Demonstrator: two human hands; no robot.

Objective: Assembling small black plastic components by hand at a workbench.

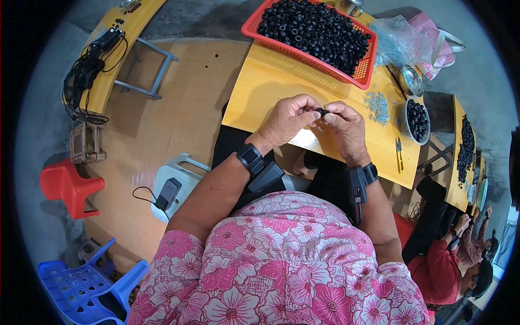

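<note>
Over the near edge of the yellow table, my left hand and my right hand meet fingertip to fingertip. Pinched between both is a small black ring-like part, mostly covered by the fingers. Beyond the hands, a red plastic basket is heaped with black ring-shaped parts. To the right of my right hand lies a scatter of small clear pieces. A round tub of black parts stands farther right, with yellow-handled tweezers or snips in front of it.
A metal bowl and clear plastic bags lie at the back right. On the left are a red stool, a blue chair and a pale stool holding a black device. At right, co-workers sit by another table.
</note>
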